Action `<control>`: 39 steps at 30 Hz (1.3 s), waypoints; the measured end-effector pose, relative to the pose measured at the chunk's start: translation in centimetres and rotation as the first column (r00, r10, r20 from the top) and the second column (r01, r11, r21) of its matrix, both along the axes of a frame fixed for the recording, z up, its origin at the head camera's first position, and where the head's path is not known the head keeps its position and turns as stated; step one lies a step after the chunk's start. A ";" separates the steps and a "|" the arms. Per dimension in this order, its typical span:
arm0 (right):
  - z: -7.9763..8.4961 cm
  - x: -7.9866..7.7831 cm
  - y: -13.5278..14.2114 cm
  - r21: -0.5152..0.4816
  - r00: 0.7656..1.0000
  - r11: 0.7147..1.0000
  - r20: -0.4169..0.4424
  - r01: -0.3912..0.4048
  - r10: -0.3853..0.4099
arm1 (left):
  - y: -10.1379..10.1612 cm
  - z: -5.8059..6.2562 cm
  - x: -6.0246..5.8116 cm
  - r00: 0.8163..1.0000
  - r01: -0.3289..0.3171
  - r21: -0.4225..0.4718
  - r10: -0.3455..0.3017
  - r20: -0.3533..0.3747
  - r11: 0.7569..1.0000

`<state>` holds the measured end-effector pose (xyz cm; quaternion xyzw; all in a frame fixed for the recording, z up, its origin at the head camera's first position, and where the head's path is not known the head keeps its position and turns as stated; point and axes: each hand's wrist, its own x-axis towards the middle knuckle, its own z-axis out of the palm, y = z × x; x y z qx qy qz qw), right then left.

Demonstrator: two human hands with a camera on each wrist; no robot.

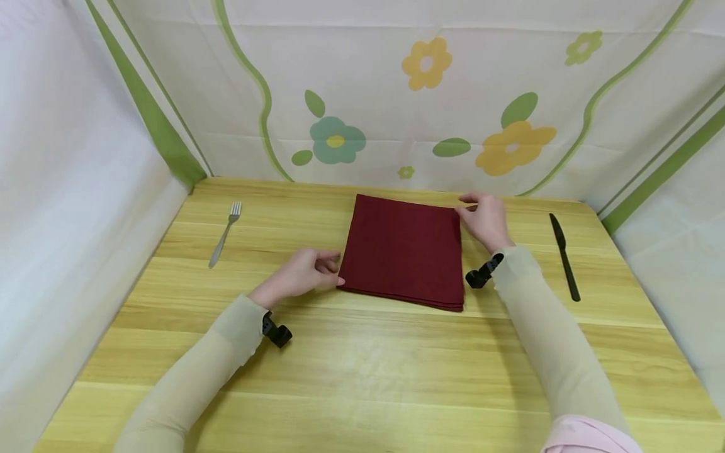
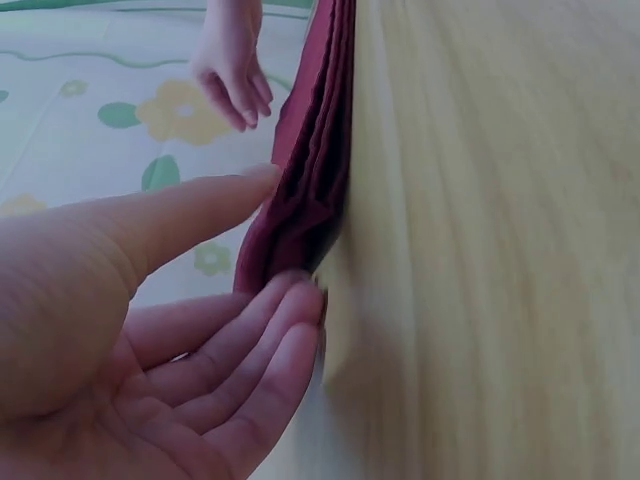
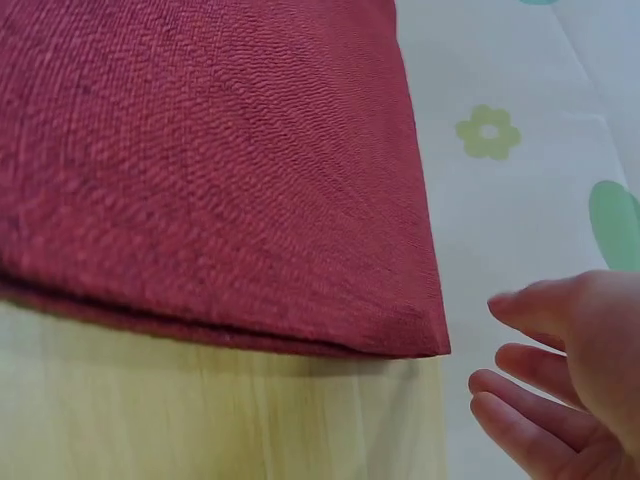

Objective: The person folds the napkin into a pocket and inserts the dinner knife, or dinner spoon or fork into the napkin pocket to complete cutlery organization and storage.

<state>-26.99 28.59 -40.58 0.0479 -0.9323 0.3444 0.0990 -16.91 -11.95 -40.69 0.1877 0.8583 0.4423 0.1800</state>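
Observation:
A dark red folded cloth napkin [image 1: 404,251] lies flat on the wooden table, its stacked layers showing along the near edge. At its near left corner is my left hand [image 1: 308,274], fingers loosely bent and thumb tip touching the cloth. The left wrist view shows a gap between thumb [image 2: 215,205] and fingers, with the fingertips beside the corner. By the far right corner is my right hand [image 1: 484,220]. In the right wrist view this right hand [image 3: 570,375] is apart from the napkin [image 3: 220,180], fingers spread and holding nothing.
A silver fork [image 1: 226,233] lies on the table's left side, tines away from me. Toward the right lies a black knife [image 1: 563,255]. Behind the table [image 1: 351,377] hangs a white flowered cloth [image 1: 385,107], with white fabric at both sides.

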 end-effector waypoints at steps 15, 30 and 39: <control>0.7 3.4 2.0 -0.094 0.995 0.995 0.083 -0.045 0.052 | 3.4 1.4 -0.6 0.985 0.022 0.031 -0.017 -0.172 0.999; 0.5 8.3 2.2 -0.075 0.982 0.994 0.166 -0.075 0.086 | 8.5 0.4 -0.4 0.966 0.200 0.049 -0.189 -0.174 0.979; 0.2 11.1 2.1 -0.083 0.977 0.991 0.173 -0.108 0.121 | 10.9 -0.4 -0.1 0.958 0.247 0.047 -0.237 -0.162 0.968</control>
